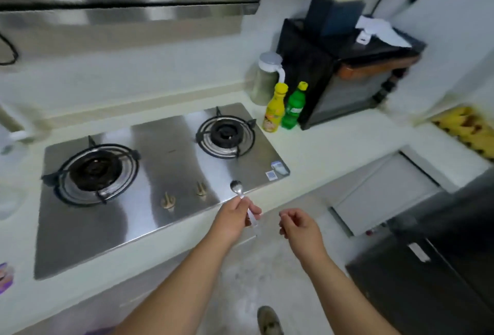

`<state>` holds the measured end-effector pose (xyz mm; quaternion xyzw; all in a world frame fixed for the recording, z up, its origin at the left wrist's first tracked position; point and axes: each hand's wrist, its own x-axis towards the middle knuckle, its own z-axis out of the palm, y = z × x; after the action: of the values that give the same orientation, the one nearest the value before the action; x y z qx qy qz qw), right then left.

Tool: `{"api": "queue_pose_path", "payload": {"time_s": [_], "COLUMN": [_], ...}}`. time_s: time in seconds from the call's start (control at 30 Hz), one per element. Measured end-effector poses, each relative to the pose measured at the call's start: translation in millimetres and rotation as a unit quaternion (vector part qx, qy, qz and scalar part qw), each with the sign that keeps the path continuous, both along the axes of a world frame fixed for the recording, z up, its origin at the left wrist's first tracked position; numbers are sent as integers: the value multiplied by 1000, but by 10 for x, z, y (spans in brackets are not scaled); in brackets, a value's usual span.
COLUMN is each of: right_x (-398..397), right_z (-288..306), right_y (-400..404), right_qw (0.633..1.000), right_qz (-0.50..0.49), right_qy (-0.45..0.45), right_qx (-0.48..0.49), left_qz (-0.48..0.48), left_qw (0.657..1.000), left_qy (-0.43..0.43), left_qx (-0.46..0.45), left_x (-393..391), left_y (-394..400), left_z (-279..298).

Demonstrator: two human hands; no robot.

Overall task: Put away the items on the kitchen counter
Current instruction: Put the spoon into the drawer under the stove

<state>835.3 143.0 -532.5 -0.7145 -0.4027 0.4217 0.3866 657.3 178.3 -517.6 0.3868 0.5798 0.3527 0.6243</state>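
Observation:
My left hand (235, 218) is shut on a small metal spoon (236, 188), whose bowl points away over the front right corner of the steel gas hob (160, 174). My right hand (299, 223) hovers just to the right, fingers loosely curled with nothing in them. On the pale counter (320, 145) behind the hob stand a yellow bottle (274, 108), a green bottle (294, 107) and a jar with a grey lid (264, 80).
A black microwave-like box (344, 75) with a dark blue box and white paper on top sits at the counter's back right. An open white drawer (382, 195) lies lower right, beside a dark appliance (441, 241). A yellow tray (465, 126) is at far right.

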Motion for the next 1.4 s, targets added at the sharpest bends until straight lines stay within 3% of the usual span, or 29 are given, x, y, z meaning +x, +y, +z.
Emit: {"api": "queue_pose_path", "payload": {"time_s": [0.17,0.27,0.4,0.57,0.8,1.03,1.17,1.4], "right_x": [872,1154,1329,1478,1635,1530,1592,1700], "right_z": [-348,-663,-1198,-1690,-1960,-1955,-2052,-2046], "right_y": [-218,-116,294,821,1174,1488,1391,1093], "right_qw": [994,966,895,846,800,787,831,859], "right_qz": [-8,108,297,370,414,422,376,353], "right_qy": [-101,-228,-332,-384,-433,-451,-404,-360], "right_qx": [-50,-63,-32,-12,39,10,75,93], "left_qz": [-34,-45,-27,41,51,56,55,-14], "left_qw": [999,997,990,985,985,977,970,971], "left_qy": [-7,39,120,156,158,201,231,237], "left_qx": [-41,-58,-70,-57,-55,-43,-43,-22], "left_x": [777,1011,1203,1405,1790,1935,1980,2153], "left_y": [-48,1,102,169,218,405,474,367], "left_z": [-244,-442,-700,-1007,-1177,-1272,-1288,-1185]}}
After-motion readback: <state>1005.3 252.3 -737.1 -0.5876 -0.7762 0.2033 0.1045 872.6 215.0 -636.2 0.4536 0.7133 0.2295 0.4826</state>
